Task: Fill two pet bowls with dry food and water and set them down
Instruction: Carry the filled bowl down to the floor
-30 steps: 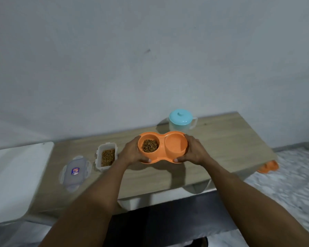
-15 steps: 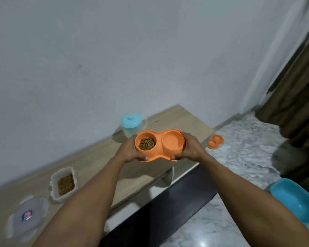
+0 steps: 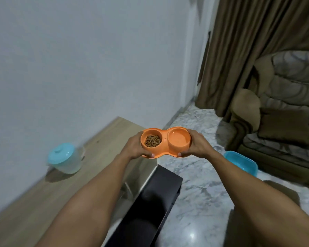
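The left hand (image 3: 135, 146) curls its fingers (image 3: 151, 155) round the left end of the orange double bowl (image 3: 165, 142), thumb on the front rim; the right hand (image 3: 197, 145) clasps the right end likewise. The bowl hangs in the air above the marble floor (image 3: 200, 189), dry food (image 3: 152, 140) in its left well, water in the right, past the end of the wooden table (image 3: 43, 196) where a blue-lidded jug (image 3: 64, 158) stands

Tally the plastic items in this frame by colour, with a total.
Orange: 1, the double pet bowl, held at either end by the left hand and right hand.
Blue or teal: 2, the lidded pitcher on the wooden counter and the blue tub on the floor.
Total: 3
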